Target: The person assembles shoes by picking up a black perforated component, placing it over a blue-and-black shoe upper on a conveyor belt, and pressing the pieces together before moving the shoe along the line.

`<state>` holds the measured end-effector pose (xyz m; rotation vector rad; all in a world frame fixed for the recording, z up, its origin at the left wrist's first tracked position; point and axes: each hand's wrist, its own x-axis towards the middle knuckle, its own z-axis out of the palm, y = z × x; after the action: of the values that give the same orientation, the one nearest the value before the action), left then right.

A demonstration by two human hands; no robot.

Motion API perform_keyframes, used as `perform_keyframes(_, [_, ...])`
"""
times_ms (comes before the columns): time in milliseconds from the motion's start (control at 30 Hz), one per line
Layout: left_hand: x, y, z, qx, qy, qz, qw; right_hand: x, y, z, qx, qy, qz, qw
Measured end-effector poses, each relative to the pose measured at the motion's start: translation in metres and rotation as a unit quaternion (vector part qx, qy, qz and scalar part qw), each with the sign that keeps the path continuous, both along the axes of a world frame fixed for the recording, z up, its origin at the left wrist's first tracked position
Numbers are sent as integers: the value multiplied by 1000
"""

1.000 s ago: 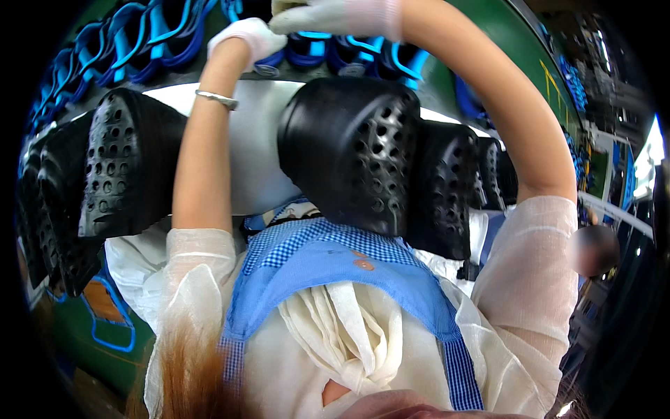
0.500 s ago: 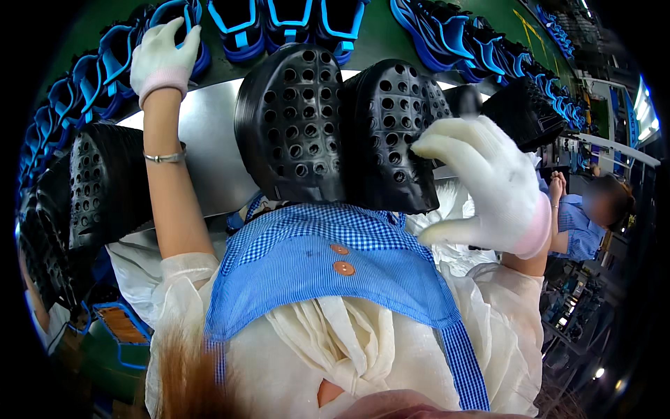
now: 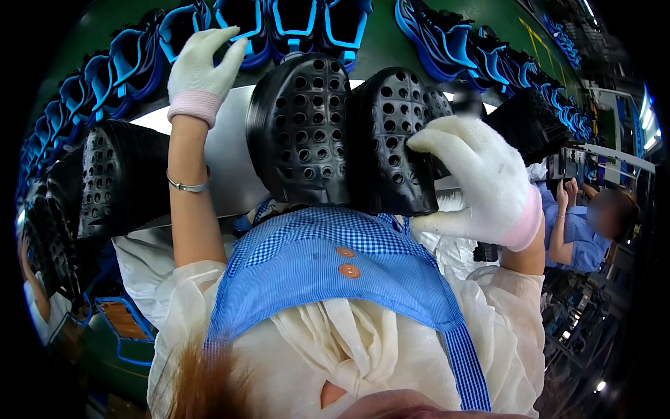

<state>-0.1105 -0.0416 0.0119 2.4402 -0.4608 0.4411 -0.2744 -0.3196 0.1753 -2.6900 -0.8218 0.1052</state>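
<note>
Two stacks of black, rounded, sole-shaped pieces pitted with round holes stand before me, a left stack (image 3: 300, 140) and a right stack (image 3: 398, 143). My right hand (image 3: 481, 181), in a white glove, curves around the near right edge of the right stack. Its fingertips overlap the holed face and its thumb lies lower, well apart; whether it presses on the stack I cannot tell. Further off to the left my left hand (image 3: 202, 73), gloved too, is raised with fingers spread and nothing visible in it, close to black-and-blue shoes (image 3: 178, 31).
The stacks stand on a shiny metal surface (image 3: 234, 150). More black holed pieces (image 3: 118, 178) are at the left, with another dark stack (image 3: 527, 126) at the right. Rows of shoes (image 3: 453, 45) curve along a green surface beyond. A person (image 3: 583, 227) in blue sits at the right.
My left hand has shifted slightly right and down in the picture, fingers still spread. My right hand stays at the right stack. The person at the right has raised their hands.
</note>
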Motion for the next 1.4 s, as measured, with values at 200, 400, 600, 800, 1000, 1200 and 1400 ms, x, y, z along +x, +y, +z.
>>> perform_keyframes(200, [-7, 0, -9, -71, 50, -16, 996, 8, 0, 5, 17, 46, 27, 998])
perform_keyframes(400, [-23, -4, 36, -339, 204, -118, 911, 23, 22, 41, 75, -29, 12, 997])
perform_keyframes(600, [-37, -4, 56, -615, 321, -375, 615, 84, 67, 36, 83, -91, 137, 983])
perform_keyframes(800, [-39, 6, 43, -679, 299, -299, 601, 117, 98, 0, 79, -39, 130, 988])
perform_keyframes(1000, [-21, -2, 19, -718, 292, -206, 597, 142, 106, -37, 44, -38, 21, 998])
perform_keyframes(1200, [-9, -5, -4, -728, 278, -190, 597, 163, 114, -54, -50, -9, -28, 998])
perform_keyframes(1400, [8, 15, -27, -491, 264, -47, 829, 174, 102, -52, -16, 52, -50, 997])
